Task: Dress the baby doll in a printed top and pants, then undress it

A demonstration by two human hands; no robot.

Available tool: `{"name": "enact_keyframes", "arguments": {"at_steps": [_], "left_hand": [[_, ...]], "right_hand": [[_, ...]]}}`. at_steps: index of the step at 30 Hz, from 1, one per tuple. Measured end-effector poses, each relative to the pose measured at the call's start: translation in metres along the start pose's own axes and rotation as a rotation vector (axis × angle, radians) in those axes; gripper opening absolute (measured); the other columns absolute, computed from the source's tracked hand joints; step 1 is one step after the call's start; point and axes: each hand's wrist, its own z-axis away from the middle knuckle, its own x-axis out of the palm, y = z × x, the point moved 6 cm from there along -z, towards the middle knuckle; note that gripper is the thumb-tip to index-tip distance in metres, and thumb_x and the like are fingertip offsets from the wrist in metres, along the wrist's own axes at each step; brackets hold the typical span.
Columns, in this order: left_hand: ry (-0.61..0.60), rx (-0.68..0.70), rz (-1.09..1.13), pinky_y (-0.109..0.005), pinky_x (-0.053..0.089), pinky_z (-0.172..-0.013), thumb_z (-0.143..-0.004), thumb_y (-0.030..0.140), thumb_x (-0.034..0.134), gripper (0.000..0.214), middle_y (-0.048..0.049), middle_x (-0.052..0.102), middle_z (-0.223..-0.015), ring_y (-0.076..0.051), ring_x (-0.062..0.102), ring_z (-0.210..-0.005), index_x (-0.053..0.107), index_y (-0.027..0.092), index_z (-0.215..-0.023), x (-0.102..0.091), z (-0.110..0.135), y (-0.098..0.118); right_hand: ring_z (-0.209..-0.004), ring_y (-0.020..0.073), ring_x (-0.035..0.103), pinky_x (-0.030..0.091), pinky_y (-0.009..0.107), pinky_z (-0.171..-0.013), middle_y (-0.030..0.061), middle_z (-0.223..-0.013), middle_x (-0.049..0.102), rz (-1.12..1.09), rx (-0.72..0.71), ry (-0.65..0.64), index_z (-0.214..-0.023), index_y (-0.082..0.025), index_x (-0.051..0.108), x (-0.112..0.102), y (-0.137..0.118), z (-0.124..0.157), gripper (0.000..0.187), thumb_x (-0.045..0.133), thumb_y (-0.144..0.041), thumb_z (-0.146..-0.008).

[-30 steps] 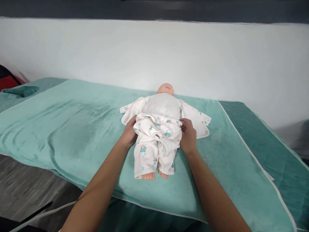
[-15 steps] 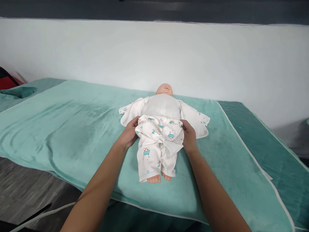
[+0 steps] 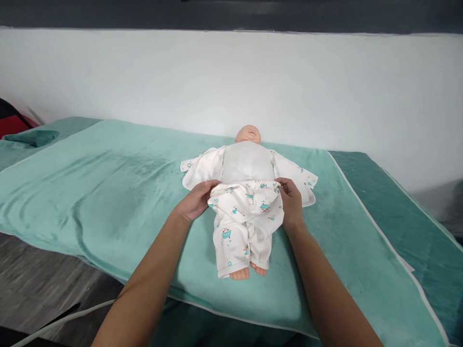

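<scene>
A baby doll (image 3: 247, 161) lies on its back, head away from me and bare feet toward me. White printed pants (image 3: 237, 217) cover its legs, the waistband at its lower belly. My left hand (image 3: 198, 198) pinches the waistband at the left side, and my right hand (image 3: 290, 200) grips it at the right. A white jacket (image 3: 291, 176) lies spread open under the doll, with its sleeves out to both sides and the pale cloth torso showing between. The fingertips of both hands are partly hidden by the fabric.
A light green cover (image 3: 119, 193) with a pale edge lies over a darker green sheet (image 3: 405, 212) on the bed. Behind stands a white wall (image 3: 224, 77). At lower left are a grey floor (image 3: 32, 270) and a white cable (image 3: 68, 318).
Both hands have shifted slightly right and nearer to me, with the waistband pulled a little lower and more stretched. The doll's legs and feet now appear lower and farther right.
</scene>
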Motion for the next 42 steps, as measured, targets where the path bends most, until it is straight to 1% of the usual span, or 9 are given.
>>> {"name": "enact_keyframes", "arguments": {"at_steps": [4, 9, 15, 18, 24, 28, 33, 39, 42], "left_hand": [[0.028, -0.011, -0.070, -0.019, 0.040, -0.054, -0.072, 0.046, 0.086, 0.037, -0.0003, 0.062, -0.071, -0.008, 0.051, -0.060, 0.075, 0.014, -0.087, -0.001, -0.001, -0.002], [0.049, 0.093, -0.084, -0.019, 0.041, -0.058, -0.067, 0.034, 0.090, 0.033, 0.0004, 0.063, -0.079, -0.008, 0.053, -0.066, 0.074, 0.017, -0.091, 0.000, 0.001, 0.003], [0.171, 0.345, -0.155, -0.022, 0.046, -0.079, -0.075, 0.031, 0.083, 0.021, -0.0024, 0.065, -0.116, -0.013, 0.059, -0.095, 0.068, 0.019, -0.084, 0.004, -0.002, 0.019], [0.216, 0.401, -0.224, -0.024, 0.046, -0.082, -0.079, 0.033, 0.079, 0.020, -0.0019, 0.065, -0.107, -0.014, 0.058, -0.094, 0.065, 0.021, -0.087, 0.008, -0.006, 0.022], [0.226, 0.469, -0.337, -0.024, 0.041, -0.066, -0.084, 0.042, 0.074, 0.026, 0.0008, 0.057, -0.085, -0.013, 0.052, -0.075, 0.058, 0.023, -0.088, 0.016, -0.025, 0.034], [0.188, 0.537, -0.440, -0.025, 0.039, -0.065, -0.083, 0.047, 0.073, 0.030, 0.0009, 0.054, -0.081, -0.013, 0.048, -0.073, 0.055, 0.023, -0.087, 0.017, -0.049, 0.049], [0.266, 0.571, -0.430, -0.026, 0.037, -0.066, -0.073, 0.045, 0.079, 0.035, 0.0025, 0.051, -0.074, -0.012, 0.045, -0.068, 0.053, 0.022, -0.079, 0.003, -0.075, 0.047], [0.290, 0.466, -0.444, -0.026, 0.038, -0.067, -0.076, 0.044, 0.076, 0.028, 0.0018, 0.054, -0.073, -0.014, 0.048, -0.071, 0.060, 0.022, -0.080, -0.002, -0.067, 0.036], [0.275, 0.431, -0.474, -0.027, 0.042, -0.071, -0.078, 0.045, 0.074, 0.027, -0.0008, 0.060, -0.083, -0.016, 0.053, -0.079, 0.064, 0.021, -0.084, 0.000, -0.058, 0.036]], "right_hand": [[-0.074, 0.0167, 0.056, 0.045, 0.029, -0.067, -0.0006, -0.081, 0.065, -0.023, -0.019, -0.015, -0.089, -0.024, 0.063, 0.002, 0.000, 0.000, 0.016, 0.065, -0.030, -0.074], [-0.087, 0.0193, 0.062, 0.048, 0.032, -0.075, 0.0040, -0.099, 0.071, -0.022, -0.065, -0.044, -0.096, -0.024, 0.064, 0.004, -0.001, 0.002, 0.021, 0.068, -0.035, -0.079], [-0.090, 0.0213, 0.064, 0.050, 0.033, -0.077, 0.0039, -0.096, 0.073, 0.024, -0.099, -0.056, -0.095, -0.024, 0.065, 0.006, -0.003, 0.002, 0.022, 0.067, -0.040, -0.080], [-0.084, 0.0202, 0.062, 0.049, 0.032, -0.074, 0.0020, -0.088, 0.071, 0.039, -0.079, -0.049, -0.092, -0.024, 0.065, 0.005, -0.005, -0.001, 0.019, 0.066, -0.039, -0.080], [-0.060, 0.0140, 0.049, 0.039, 0.027, -0.056, -0.0046, -0.069, 0.061, 0.051, 0.014, -0.062, -0.085, -0.025, 0.062, 0.002, -0.006, -0.019, 0.014, 0.066, -0.035, -0.077], [-0.057, 0.0121, 0.046, 0.036, 0.025, -0.053, -0.0061, -0.064, 0.055, -0.048, 0.107, -0.156, -0.082, -0.024, 0.062, 0.007, -0.001, -0.036, 0.015, 0.068, -0.033, -0.072], [-0.058, 0.0127, 0.049, 0.039, 0.026, -0.054, -0.0040, -0.064, 0.057, -0.178, 0.227, -0.305, -0.080, -0.022, 0.062, 0.018, 0.014, -0.045, 0.024, 0.076, -0.034, -0.065], [-0.054, 0.0124, 0.041, 0.032, 0.025, -0.048, -0.0054, -0.066, 0.053, -0.076, 0.050, -0.169, -0.082, -0.026, 0.059, 0.018, 0.007, -0.042, 0.017, 0.069, -0.035, -0.072], [-0.064, 0.0150, 0.048, 0.040, 0.027, -0.055, -0.0034, -0.076, 0.057, 0.017, -0.076, -0.182, -0.089, -0.028, 0.061, 0.019, -0.006, -0.037, 0.017, 0.067, -0.039, -0.079]]}}
